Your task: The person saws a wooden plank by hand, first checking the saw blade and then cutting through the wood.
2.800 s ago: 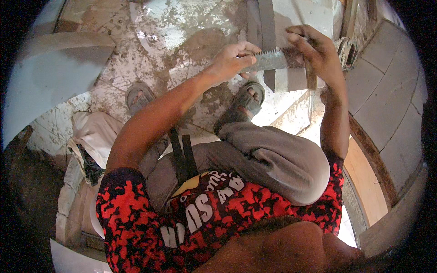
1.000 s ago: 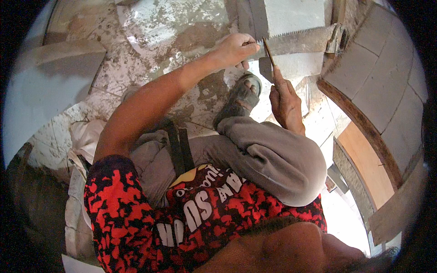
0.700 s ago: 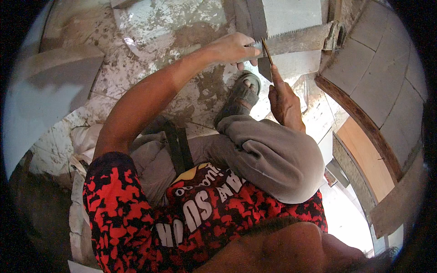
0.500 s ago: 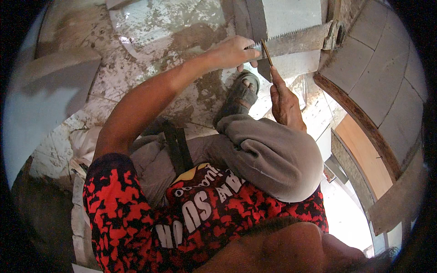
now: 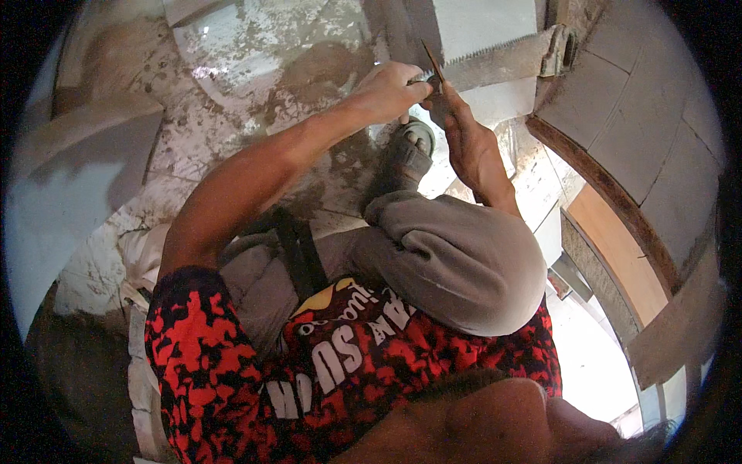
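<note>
A hand saw (image 5: 495, 66) with its toothed edge up reaches across in front of me, its handle off to the right. My left hand (image 5: 386, 94) is closed around the left end of the blade, thumb and fingers pinching it; that end is partly hidden. In my right hand (image 5: 475, 147) is a thin, narrow file (image 5: 433, 60), its tip pointing up and away. The file crosses the saw's teeth right beside my left fingers. Whether it touches the teeth, I cannot tell. The file's rear end is hidden inside my right hand.
A pale block (image 5: 487, 23) lies behind the saw blade. My sandalled foot (image 5: 417, 143) rests below my hands on the stained floor (image 5: 255, 85). To the right stand stacked grey slabs (image 5: 618, 108) with a brown edge; a pale panel (image 5: 85, 170) leans at left.
My right hand has moved up and slightly left, pushing the file farther across the blade, close to my left fingers. The left hand keeps its hold on the saw.
</note>
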The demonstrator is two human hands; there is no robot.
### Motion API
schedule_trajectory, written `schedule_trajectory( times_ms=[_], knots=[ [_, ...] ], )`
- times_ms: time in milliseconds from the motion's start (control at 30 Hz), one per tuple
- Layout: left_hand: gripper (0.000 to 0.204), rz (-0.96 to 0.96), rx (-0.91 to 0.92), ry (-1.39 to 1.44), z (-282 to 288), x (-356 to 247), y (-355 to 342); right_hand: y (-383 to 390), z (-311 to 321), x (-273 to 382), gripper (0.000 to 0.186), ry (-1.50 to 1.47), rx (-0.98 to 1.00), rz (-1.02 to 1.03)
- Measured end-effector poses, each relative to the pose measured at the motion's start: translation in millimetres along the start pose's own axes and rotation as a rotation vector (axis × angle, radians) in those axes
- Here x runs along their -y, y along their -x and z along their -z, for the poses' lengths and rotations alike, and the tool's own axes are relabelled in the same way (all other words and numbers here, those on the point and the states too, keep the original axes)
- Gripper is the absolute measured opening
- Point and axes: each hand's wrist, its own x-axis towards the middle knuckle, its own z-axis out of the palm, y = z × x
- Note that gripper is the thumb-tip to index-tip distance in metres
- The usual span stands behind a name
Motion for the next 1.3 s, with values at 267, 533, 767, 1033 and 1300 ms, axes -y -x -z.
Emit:
schedule_trajectory(
  times_ms=[267,533,767,1033,1300],
  knots=[
    [0.035,-0.129,-0.185,0.17,-12.1,15.4,-1.3,26.9,3.8,-18.1,0.051,-0.027,-0.029,0.016],
    [0.039,-0.065,-0.132,0.123,-9.9,2.4,4.7,29.6,-3.1,-24.5,0.053,-0.022,-0.046,0.064],
    [0.035,-0.015,-0.082,0.043,-5.2,-2.9,8.5,19.8,-7.8,-23.8,0.054,0.083,-0.013,0.062],
    [0.037,-0.159,-0.307,0.161,-22.4,1.6,2.3,-17.5,3.8,-14.0,0.049,-0.103,-0.094,0.198],
    [0.041,-0.244,-0.331,-0.118,-18.3,13.7,5.4,20.2,5.9,-26.4,0.061,-0.418,-0.101,0.032]
  ],
)
